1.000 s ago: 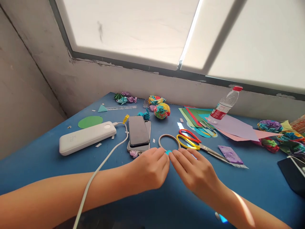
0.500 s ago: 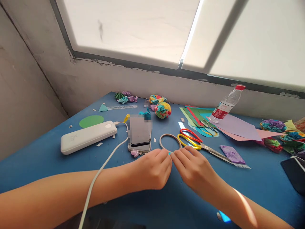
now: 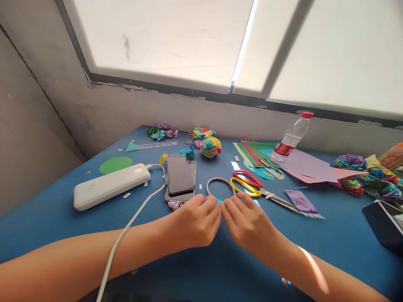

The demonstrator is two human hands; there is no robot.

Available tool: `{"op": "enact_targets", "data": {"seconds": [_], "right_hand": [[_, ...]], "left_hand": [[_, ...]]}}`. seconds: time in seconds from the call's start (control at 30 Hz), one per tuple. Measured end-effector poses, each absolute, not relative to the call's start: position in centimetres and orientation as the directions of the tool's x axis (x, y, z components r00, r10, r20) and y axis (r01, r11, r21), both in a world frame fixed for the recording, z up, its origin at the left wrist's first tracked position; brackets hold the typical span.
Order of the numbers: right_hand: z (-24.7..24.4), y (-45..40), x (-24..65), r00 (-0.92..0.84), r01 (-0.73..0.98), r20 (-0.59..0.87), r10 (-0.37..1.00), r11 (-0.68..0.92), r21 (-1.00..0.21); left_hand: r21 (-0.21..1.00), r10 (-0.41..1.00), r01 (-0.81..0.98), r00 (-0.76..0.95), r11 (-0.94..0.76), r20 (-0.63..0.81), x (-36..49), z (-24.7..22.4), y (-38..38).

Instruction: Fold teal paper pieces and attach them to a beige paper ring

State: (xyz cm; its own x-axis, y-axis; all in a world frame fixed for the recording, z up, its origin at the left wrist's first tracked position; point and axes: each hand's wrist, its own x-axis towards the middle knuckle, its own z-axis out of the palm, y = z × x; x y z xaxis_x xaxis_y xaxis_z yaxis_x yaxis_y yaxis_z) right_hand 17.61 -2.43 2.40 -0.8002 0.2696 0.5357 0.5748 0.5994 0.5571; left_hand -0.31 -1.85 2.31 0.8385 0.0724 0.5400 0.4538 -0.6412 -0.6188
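Toward the tabletop's [image 3: 248, 268] near edge, the left hand [image 3: 199, 220] and right hand [image 3: 249, 220] meet, fingers pinched closed on a blue paper piece [image 3: 219, 201], mostly hidden, showing at the fingertips' far side, beside the grey ring [image 3: 221, 179].

I sit at a blue table [image 3: 252, 264], its far edge near a scuffed, pale wall [image 3: 119, 100]. Above that, sunlight brightens the pale panels of a dark-framed window [image 3: 170, 37], and a diagonal shadow crosses the right side.
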Motion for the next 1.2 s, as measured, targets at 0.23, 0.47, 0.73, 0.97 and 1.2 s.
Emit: {"op": "enact_targets", "data": {"seconds": [0.23, 0.47, 0.73, 0.97, 1.2], "right_hand": [[2.7, -2.6, 17.8, -0.779, 0.587, 0.575, 0.249, 0.609, 0.533], [2.7, -2.9, 17.7, -0.811, 0.566, 0.526, 0.257, 0.572, 0.593], [3.2, -2.0, 18.7, -0.698, 0.546, 0.596, 0.397, 0.834, 0.084], [4.6, -1.6, 19.1, -0.561, -0.098, 0.228, 0.796, 0.209, -0.973], [4.3, -1.9, 18.9, -0.614, -0.122, 0.067, 0.786, -0.010, -0.993]], "left_hand": [[-0.599, 0.059, 0.437, 0.837, -0.671, 0.545, -0.3, 2.6, -1.6], [-0.582, 0.052, 0.407, 0.847, -0.703, 0.529, -0.1, 2.4, -1.5], [-0.408, 0.232, 0.474, 0.825, -0.780, 0.515, -0.5, 1.7, -0.6], [-0.096, 0.430, 0.552, 0.736, -0.828, 0.523, -0.5, 2.2, -0.9], [0.445, 0.537, 0.301, 0.512, -0.843, 0.670, -0.4, 3.5, -2.4]]}}
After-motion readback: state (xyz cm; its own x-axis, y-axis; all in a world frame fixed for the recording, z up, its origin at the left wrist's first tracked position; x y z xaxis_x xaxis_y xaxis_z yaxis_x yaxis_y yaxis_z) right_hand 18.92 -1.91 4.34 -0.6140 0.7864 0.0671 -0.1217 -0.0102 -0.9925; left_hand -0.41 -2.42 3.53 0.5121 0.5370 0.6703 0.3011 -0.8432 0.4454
